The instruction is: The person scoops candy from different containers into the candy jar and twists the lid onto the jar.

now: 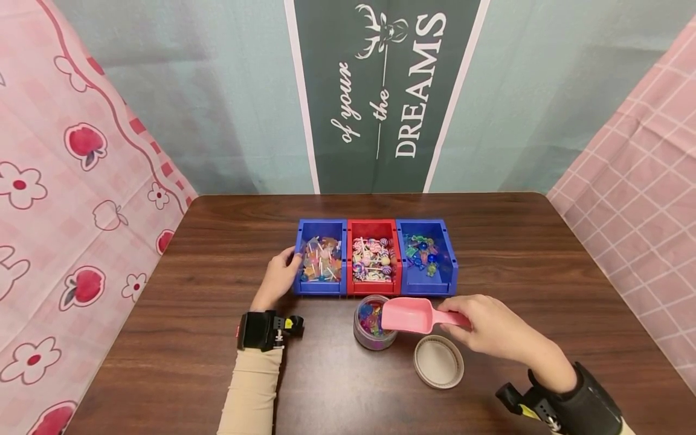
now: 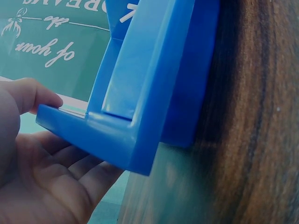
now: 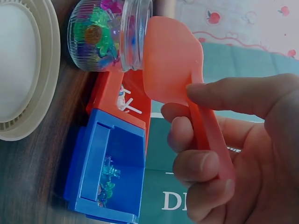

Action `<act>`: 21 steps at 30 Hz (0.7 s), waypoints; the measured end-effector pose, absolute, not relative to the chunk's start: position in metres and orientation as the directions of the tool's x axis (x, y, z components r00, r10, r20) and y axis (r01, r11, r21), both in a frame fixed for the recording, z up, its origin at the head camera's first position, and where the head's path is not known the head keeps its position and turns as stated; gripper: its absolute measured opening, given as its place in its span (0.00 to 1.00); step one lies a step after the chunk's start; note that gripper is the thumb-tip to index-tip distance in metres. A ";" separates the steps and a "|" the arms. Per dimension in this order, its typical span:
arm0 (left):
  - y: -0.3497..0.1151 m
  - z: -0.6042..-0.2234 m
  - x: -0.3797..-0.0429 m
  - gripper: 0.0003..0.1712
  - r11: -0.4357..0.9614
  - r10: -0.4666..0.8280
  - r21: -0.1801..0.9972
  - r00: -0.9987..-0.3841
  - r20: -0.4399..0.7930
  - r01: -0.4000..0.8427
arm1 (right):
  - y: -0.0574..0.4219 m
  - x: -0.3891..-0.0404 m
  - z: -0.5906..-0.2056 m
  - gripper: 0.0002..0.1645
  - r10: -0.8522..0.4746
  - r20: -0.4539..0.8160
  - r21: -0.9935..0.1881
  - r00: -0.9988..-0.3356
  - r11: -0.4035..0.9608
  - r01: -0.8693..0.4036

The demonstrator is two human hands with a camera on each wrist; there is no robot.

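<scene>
My right hand (image 1: 492, 326) grips the handle of a pink scoop (image 1: 408, 315), fingers wrapped round it and thumb along the top in the right wrist view. The scoop's bowl looks bare and overlaps the right side of a clear jar (image 1: 374, 342) of colourful translucent pieces (image 3: 96, 32). With thumb at the rim and fingers along the outside, my left hand (image 1: 278, 279) holds the side wall of the left blue bin (image 2: 140, 84). That bin contains small stick-like pieces and amber ones (image 1: 324, 260).
Beside it stand a red bin (image 1: 399, 266) of tiny lollipops (image 1: 372, 257) and another blue bin (image 1: 448, 266) of blue and green pieces (image 1: 421, 251). A round cream lid (image 1: 438, 361) lies on the brown table (image 1: 228, 241), right of the jar. Printed cloths hang around.
</scene>
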State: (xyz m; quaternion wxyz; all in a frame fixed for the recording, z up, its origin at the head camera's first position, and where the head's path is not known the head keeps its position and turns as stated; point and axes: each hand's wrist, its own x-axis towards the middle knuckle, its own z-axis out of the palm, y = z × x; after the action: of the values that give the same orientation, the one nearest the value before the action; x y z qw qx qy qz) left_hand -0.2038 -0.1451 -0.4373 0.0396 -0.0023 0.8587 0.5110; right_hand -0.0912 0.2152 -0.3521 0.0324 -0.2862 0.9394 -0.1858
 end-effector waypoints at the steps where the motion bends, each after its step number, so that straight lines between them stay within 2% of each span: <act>1: -0.145 -0.438 -0.204 0.27 0.476 0.036 0.878 -0.997 -0.069 -0.044 | 0.215 -0.092 -0.352 0.09 -0.551 0.045 -0.371 -0.833 0.765 -0.526; 11: -0.145 -0.438 -0.204 0.27 0.482 0.036 0.875 -0.997 -0.067 -0.041 | 0.220 -0.096 -0.349 0.09 -0.522 0.128 -0.322 -0.844 0.783 -0.533; 15: -0.146 -0.437 -0.203 0.27 0.484 0.041 0.875 -0.997 -0.064 -0.036 | 0.223 -0.099 -0.345 0.09 -0.452 0.127 -0.311 -0.883 0.827 -0.468; 21: -0.145 -0.438 -0.202 0.27 0.481 0.044 0.876 -0.997 -0.067 -0.038 | 0.227 -0.105 -0.344 0.14 -0.347 0.079 -0.324 -0.935 0.878 -0.353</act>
State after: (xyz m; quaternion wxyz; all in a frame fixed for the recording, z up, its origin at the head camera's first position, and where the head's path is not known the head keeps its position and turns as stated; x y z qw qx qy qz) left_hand -0.2024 -0.1451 -0.4377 0.0402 0.0020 0.8595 0.5095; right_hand -0.1048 0.2273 -0.3435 -0.0090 -0.1806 0.9689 -0.1690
